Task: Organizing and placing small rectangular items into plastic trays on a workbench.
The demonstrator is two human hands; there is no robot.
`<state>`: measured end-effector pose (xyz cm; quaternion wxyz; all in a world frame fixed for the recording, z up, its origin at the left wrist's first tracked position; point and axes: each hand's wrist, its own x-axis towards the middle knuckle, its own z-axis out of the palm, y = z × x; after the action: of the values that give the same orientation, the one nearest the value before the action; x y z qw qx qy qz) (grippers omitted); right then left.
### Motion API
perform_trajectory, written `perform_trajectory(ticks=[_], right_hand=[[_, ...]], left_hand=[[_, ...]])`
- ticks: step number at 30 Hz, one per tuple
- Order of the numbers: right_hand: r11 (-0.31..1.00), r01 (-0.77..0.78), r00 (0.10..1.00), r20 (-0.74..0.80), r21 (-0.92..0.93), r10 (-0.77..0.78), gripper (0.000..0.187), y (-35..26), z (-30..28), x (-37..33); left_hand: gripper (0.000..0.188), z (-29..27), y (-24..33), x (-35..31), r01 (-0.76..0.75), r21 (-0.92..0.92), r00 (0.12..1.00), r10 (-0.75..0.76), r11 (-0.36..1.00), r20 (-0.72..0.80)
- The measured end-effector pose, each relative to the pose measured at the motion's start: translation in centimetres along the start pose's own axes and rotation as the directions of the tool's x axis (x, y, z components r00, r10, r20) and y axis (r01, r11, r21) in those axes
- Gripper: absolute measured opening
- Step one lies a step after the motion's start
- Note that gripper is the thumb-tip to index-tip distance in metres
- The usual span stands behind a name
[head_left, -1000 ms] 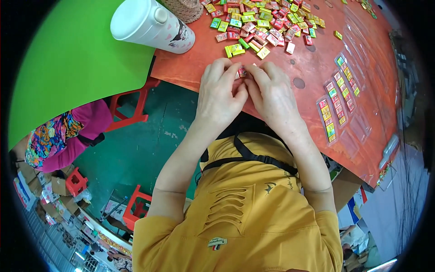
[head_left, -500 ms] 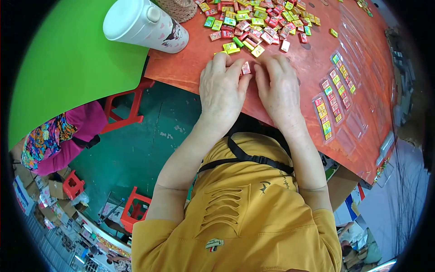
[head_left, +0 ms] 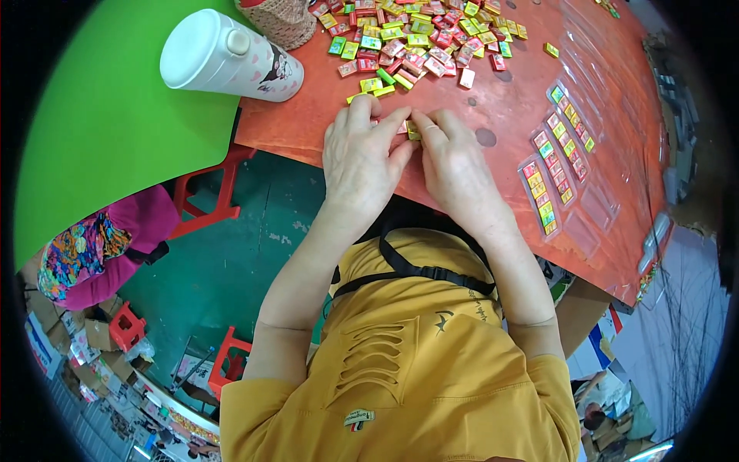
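Near the front edge of the red table my left hand pinches one or more small pink printed blocks, mostly hidden by its fingers. My right hand meets it there, thumb and fingers closed on a small yellow printed block that lies against the pink. Just beyond the hands spreads a loose pile of small blocks in red, pink, yellow and green. To the right lie narrow clear plastic trays, several of them filled with rows of such blocks.
A white lidded tumbler leans across the left, beside a woven tan bag. A green tabletop adjoins the red table. Red stools stand on the green floor, near a person in magenta sleeves.
My right hand has moved left to meet the left hand and now holds a yellow block. A yellow block at the pile's near edge is gone from its place. The view has shifted slightly.
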<state>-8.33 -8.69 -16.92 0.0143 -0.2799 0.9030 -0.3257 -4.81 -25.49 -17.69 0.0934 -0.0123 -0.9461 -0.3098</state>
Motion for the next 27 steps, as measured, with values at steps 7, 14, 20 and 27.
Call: perform_trajectory(ticks=[7,14,20,27], right_hand=[[0.988,-0.029,0.988,-0.154,-0.15,0.006,0.035,2.6,-0.8,3.9],[0.941,0.002,0.994,-0.105,-0.337,-0.04,0.034,2.6,-0.8,1.6],[0.994,-0.022,0.994,-0.105,-0.103,0.011,0.033,1.2,-1.4,-0.9],[0.991,-0.006,0.997,-0.072,-0.133,-0.004,0.027,1.1,0.0,-1.0]], left_hand=[[0.035,0.8,1.0,-0.2,0.04,0.037,0.998,-0.038,0.998,-0.042],[0.033,0.6,0.8,-0.4,0.011,0.051,0.998,-0.008,0.999,-0.064],[0.033,0.5,0.7,-0.4,0.001,0.062,0.998,0.002,0.998,-0.056],[0.035,0.5,0.8,-0.9,-0.011,0.056,0.999,0.014,0.998,-0.052]])
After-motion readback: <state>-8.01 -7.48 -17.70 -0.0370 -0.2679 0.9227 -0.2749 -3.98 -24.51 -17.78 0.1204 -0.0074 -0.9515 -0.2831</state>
